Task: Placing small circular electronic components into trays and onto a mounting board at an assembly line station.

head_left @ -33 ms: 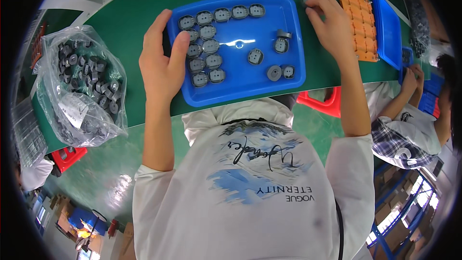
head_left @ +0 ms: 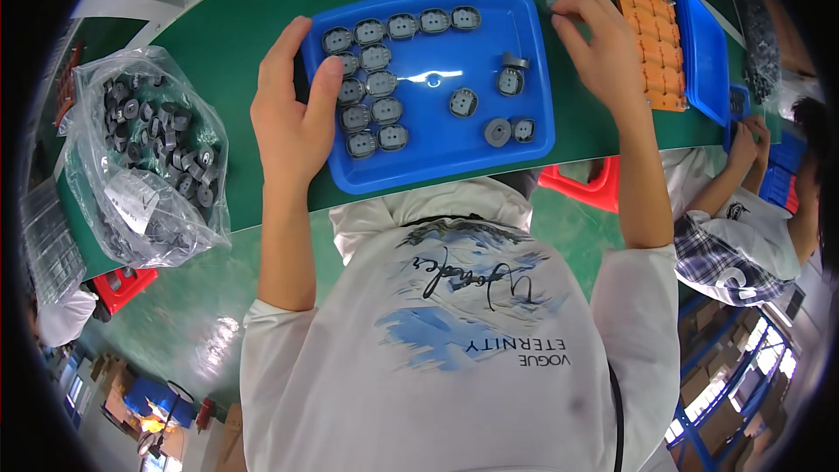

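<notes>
Both hands at blue tray (head_left: 524,35)

Left hand (head_left: 293,118) fingers clasp tray's left edge; right hand (head_left: 603,48) fingers pinch a small grey part (head_left: 552,2) at its right corner.

You have one blue tray (head_left: 533,39) holding sixteen grey round parts (head_left: 381,83), one clear bag (head_left: 144,153) of more, and one orange tray (head_left: 651,39).

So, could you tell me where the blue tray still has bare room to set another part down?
The blue tray is bare in its middle, between the packed grey parts on the left and the loose grey parts on the right. The left side under the left hand is crowded; the right hand covers the right rim.
</notes>
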Available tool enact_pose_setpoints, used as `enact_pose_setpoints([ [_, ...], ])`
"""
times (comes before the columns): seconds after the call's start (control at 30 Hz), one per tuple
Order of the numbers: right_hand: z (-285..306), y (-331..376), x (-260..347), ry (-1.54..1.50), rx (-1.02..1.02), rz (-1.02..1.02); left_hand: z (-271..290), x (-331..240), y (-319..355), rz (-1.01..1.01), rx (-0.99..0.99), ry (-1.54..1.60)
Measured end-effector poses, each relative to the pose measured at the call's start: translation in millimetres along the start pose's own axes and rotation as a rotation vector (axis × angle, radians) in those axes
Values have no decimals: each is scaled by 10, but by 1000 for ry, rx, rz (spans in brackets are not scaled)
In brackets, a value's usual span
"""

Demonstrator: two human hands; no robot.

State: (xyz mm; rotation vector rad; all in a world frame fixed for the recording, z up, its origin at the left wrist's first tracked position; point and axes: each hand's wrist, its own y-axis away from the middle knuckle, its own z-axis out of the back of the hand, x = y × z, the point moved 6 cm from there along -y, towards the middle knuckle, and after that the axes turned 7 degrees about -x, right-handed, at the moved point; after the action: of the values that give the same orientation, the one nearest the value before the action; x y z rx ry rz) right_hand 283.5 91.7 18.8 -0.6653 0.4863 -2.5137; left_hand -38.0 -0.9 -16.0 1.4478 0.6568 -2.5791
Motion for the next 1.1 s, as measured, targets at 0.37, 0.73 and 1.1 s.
enact_pose_setpoints([
  [0.37, -87, -287, 638, -142, 316, 186, 19, -17, -13, -72, -2, -28],
  [0.73, -152, -313, 611, -138, 281, 187, 122, -269, -45, -183, -72, -123],
  [1.1, 178, -213, 617, -240, 260, 47, -660, -1043, 242, -575, 384, -324],
])
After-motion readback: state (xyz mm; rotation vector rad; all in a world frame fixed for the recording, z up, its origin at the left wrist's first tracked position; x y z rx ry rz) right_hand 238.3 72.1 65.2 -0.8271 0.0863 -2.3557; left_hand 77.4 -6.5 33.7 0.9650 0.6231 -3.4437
